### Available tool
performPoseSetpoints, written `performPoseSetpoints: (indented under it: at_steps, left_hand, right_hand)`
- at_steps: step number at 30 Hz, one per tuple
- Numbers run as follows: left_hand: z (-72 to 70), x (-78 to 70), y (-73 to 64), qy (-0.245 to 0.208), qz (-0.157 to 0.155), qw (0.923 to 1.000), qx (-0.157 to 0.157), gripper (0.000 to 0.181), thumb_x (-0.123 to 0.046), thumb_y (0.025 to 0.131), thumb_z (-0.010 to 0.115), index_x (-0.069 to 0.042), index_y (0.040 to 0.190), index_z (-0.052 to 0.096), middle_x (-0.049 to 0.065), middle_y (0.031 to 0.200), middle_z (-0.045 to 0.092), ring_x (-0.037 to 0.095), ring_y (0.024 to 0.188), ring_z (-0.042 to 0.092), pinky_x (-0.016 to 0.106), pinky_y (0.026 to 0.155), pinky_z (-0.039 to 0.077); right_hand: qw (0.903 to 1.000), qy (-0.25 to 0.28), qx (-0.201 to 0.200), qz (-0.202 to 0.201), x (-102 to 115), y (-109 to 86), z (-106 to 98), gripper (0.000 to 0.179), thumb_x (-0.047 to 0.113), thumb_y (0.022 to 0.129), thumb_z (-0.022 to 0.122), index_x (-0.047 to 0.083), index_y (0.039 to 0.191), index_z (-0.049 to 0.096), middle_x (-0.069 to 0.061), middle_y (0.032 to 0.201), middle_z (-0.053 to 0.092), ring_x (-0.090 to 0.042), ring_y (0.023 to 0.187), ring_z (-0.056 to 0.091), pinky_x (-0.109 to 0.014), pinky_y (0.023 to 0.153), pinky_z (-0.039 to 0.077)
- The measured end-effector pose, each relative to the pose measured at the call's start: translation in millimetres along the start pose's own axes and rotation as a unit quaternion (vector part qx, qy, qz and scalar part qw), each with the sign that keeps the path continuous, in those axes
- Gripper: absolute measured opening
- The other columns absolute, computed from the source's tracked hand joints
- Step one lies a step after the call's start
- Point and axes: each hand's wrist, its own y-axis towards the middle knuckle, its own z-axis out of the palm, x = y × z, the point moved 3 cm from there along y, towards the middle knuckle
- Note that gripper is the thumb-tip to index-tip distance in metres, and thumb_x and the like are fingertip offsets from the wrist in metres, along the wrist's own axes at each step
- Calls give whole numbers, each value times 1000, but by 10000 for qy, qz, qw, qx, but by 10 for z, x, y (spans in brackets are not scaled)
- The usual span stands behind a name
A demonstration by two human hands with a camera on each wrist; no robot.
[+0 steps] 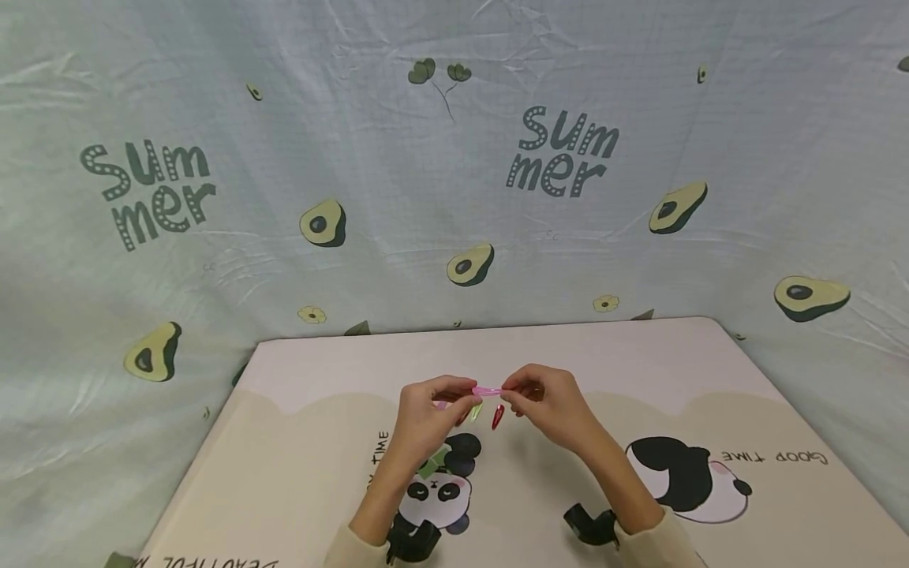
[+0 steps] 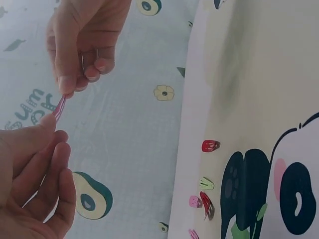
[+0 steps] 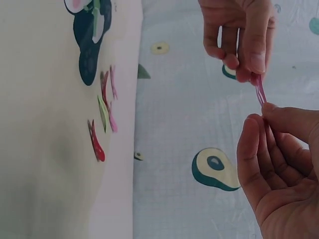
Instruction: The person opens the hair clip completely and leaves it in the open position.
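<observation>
Pink clip (image 1: 487,391), held toward the surface's (image 1: 540,351) far edge, seems light, springy. Left hand (image 1: 424,414) and right hand (image 1: 554,404) pinch its ends, likely best.

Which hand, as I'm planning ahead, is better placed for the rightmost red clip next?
Probably the right hand: it's nearer that red clip, though it and the left hand pinch the pink clip.

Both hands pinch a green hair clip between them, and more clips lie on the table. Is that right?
Not green: the hair clip that the left hand and right hand pinch is pink, as the head view shows. More clips do lie on the table.
</observation>
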Motion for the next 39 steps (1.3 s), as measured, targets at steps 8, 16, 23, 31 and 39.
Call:
performPoseSetpoints:
  at_steps: [8,16,23,31,39]
  left_hand:
    - [-3,-19,-16,528,876,9946,-154,14,-13,87,83,-10,100,82,-2,88,80,8,77,68,22,70,60]
    - [7,-69,-4,1125,2330,9653,-346,18,-12,83,86,-7,100,81,2,90,80,14,85,74,25,80,62]
    - [10,-58,-33,1401,2681,9519,-489,15,-12,81,87,-9,95,83,0,86,80,13,82,73,22,77,60]
    - [-17,0,-57,884,2532,9617,-575,15,-8,80,87,-11,94,84,-2,86,79,12,83,73,23,77,61]
    - [-47,40,-88,331,2223,9728,-556,12,-10,85,84,-13,96,84,-2,87,80,13,82,73,24,75,61]
  right_hand:
    - [9994,238,193,132,-22,-29,-26,11,12,92,77,5,100,74,-4,84,73,-10,70,67,-20,69,59]
    - [9986,322,381,179,-31,-43,-53,10,12,92,77,4,99,73,-6,82,73,-11,70,68,-22,68,60]
    - [9971,546,509,143,-29,-58,-59,12,13,93,76,4,100,73,-11,85,73,-12,71,69,-22,71,61]
    - [9978,502,441,9,25,-66,-45,12,14,93,76,5,100,74,-11,84,73,-10,70,68,-21,70,61]
    - [9982,-34,-67,-597,127,-104,-9,9,7,90,78,10,97,75,2,82,71,-4,67,65,-22,65,60]
